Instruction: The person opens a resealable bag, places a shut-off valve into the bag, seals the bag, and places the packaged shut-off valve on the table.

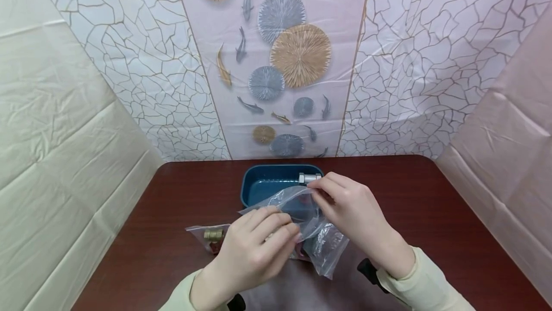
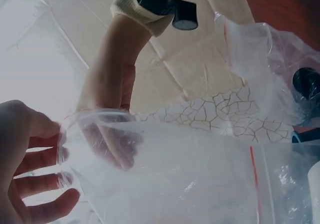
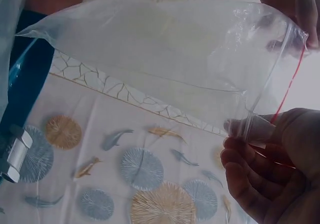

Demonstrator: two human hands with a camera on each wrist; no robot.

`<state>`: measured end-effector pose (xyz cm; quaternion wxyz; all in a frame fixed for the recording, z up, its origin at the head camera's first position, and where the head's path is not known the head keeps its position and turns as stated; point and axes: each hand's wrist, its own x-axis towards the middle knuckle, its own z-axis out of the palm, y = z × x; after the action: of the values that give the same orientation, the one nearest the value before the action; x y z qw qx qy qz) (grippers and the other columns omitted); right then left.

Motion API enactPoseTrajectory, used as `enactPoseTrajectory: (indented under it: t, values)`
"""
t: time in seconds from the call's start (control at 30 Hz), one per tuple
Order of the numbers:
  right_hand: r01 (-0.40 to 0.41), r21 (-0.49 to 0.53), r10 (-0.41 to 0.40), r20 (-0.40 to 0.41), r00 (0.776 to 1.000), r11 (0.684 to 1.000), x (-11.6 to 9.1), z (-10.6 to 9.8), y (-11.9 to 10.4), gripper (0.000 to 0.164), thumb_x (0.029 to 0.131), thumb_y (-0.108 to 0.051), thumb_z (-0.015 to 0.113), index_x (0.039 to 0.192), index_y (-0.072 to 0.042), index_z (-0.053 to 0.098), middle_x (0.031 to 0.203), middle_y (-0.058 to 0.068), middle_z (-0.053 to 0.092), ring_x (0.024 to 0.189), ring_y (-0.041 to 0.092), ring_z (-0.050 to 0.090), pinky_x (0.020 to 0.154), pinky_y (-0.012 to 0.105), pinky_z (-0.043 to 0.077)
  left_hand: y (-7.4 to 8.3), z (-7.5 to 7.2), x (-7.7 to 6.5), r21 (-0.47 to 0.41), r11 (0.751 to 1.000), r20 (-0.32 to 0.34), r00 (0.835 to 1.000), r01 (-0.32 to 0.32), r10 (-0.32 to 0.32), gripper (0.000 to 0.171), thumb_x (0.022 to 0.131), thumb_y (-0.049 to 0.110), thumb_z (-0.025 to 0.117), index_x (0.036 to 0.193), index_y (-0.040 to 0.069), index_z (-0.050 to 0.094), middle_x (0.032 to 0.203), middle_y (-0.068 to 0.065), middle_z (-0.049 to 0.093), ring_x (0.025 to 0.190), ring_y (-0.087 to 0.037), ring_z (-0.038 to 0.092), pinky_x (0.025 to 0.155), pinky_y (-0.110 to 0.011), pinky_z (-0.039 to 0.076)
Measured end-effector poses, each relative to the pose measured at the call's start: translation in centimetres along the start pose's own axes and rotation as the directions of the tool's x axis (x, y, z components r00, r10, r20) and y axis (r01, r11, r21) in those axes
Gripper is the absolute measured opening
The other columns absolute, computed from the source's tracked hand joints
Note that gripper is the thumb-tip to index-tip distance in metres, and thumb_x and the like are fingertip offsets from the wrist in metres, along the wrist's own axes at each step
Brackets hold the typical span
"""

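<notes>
A: Nearest the head camera are the two pale sleeve cuffs and, just past them, both hands over the dark red surface [image 1: 431,196]. The left hand [image 1: 254,248] and the right hand [image 1: 351,208] each pinch one lip of a clear zip bag [image 1: 297,210], so both grips are clamped on the bag.

B: Is the bag open?

A: Yes. The right wrist view shows its mouth spread wide, the red zip line [image 3: 286,91] running down to the right hand's fingertips [image 3: 240,159]. The left wrist view shows the left hand's fingers [image 2: 35,156] holding the other lip. I judge the opening done and the filling not begun: nothing shows inside the bag.

B: Where is it held?

A: Lifted just off the surface, its mouth at the near rim of a blue tray [image 1: 250,181]. A small silver metal part [image 1: 309,177] lies in the tray's far right corner. A second bag [image 1: 207,234], holding a brass-coloured fitting [image 1: 213,234], lies flat to the left, beside the left hand.

B: Room to move?

A: Bare surface lies open to both sides and past the tray up to the patterned wall. The draped side walls close in towards the back, and the near edge sits under the wrists.
</notes>
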<state>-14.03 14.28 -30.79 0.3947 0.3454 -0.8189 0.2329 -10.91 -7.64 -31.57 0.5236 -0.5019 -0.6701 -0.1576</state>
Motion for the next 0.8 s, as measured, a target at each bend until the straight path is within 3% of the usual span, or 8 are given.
enactPoseTrajectory:
  t: [0.1, 0.2, 0.27, 0.37, 0.53, 0.67, 0.8]
  values:
    - [0.000, 0.013, 0.000, 0.005, 1.000, 1.000, -0.1, 0.3, -0.1, 0.020, 0.079, 0.001, 0.079, 0.093, -0.011, 0.075, 0.081, -0.007, 0.063, 0.060, 0.002, 0.048, 0.052, 0.018, 0.042, -0.2, -0.3, 0.2, 0.006, 0.997, -0.040, 0.997, 0.072, -0.071, 0.016, 0.097, 0.014, 0.062, 0.090, 0.007, 0.074, 0.088, -0.005, 0.069, 0.079, -0.021, 0.065, 0.072, -0.031, 0.056]
    - [0.001, 0.020, -0.001, 0.014, 1.000, 1.000, -0.1, 0.5, -0.2, 0.019, 0.079, 0.001, 0.080, 0.094, -0.011, 0.075, 0.082, -0.006, 0.064, 0.060, 0.002, 0.050, 0.053, 0.019, 0.043, -0.5, -0.5, -0.1, -0.010, 0.981, 0.013, 0.981, 0.194, -0.194, 0.020, 0.099, 0.023, 0.063, 0.094, 0.006, 0.073, 0.091, -0.004, 0.068, 0.078, -0.018, 0.064, 0.068, -0.029, 0.055]
    - [0.001, 0.023, -0.001, 0.019, 1.000, 1.000, -0.1, 0.7, -0.2, 0.019, 0.079, 0.000, 0.081, 0.094, -0.010, 0.075, 0.082, -0.005, 0.065, 0.061, 0.003, 0.052, 0.053, 0.020, 0.045, -0.6, -0.4, -0.5, -0.037, 0.956, 0.088, 0.954, 0.290, -0.286, 0.024, 0.099, 0.030, 0.065, 0.098, 0.007, 0.072, 0.094, -0.002, 0.067, 0.078, -0.016, 0.062, 0.064, -0.027, 0.053]
    - [-0.006, 0.044, 0.004, 0.029, 1.000, 0.999, 0.0, 0.9, -0.3, 0.019, 0.080, 0.000, 0.081, 0.095, -0.010, 0.075, 0.085, -0.004, 0.067, 0.063, 0.003, 0.054, 0.055, 0.021, 0.048, -0.8, -0.2, -1.2, -0.073, 0.905, 0.221, 0.892, 0.420, -0.396, 0.027, 0.096, 0.035, 0.069, 0.105, 0.010, 0.070, 0.099, 0.002, 0.065, 0.081, -0.012, 0.061, 0.061, -0.023, 0.050]
    - [-0.038, 0.155, 0.031, 0.044, 0.999, 0.987, 0.2, 1.3, 0.2, 0.019, 0.081, 0.001, 0.080, 0.096, -0.010, 0.076, 0.087, -0.006, 0.067, 0.066, 0.002, 0.053, 0.059, 0.017, 0.046, -1.1, 0.0, -2.2, -0.112, 0.823, 0.353, 0.796, 0.557, -0.491, 0.026, 0.092, 0.026, 0.075, 0.113, 0.012, 0.069, 0.101, 0.004, 0.065, 0.076, -0.004, 0.061, 0.061, -0.016, 0.049]
    - [-0.096, 0.279, 0.074, 0.087, 0.993, 0.956, 0.4, 1.6, 1.0, 0.020, 0.082, 0.001, 0.081, 0.097, -0.011, 0.076, 0.086, -0.009, 0.066, 0.068, 0.003, 0.054, 0.061, 0.016, 0.046, -1.4, 0.1, -2.8, -0.135, 0.773, 0.359, 0.758, 0.620, -0.545, 0.019, 0.091, 0.014, 0.074, 0.110, 0.012, 0.070, 0.094, 0.005, 0.064, 0.066, 0.000, 0.057, 0.059, -0.014, 0.047]
    - [-0.168, 0.365, 0.116, 0.159, 0.980, 0.916, 0.5, 1.8, 1.5, 0.018, 0.084, -0.003, 0.080, 0.098, -0.015, 0.077, 0.084, -0.012, 0.065, 0.069, 0.004, 0.056, 0.058, 0.020, 0.048, -2.0, 0.2, -3.2, -0.169, 0.744, 0.324, 0.750, 0.646, -0.577, 0.011, 0.091, 0.005, 0.072, 0.100, 0.011, 0.072, 0.089, 0.005, 0.064, 0.066, -0.001, 0.055, 0.058, -0.015, 0.048]
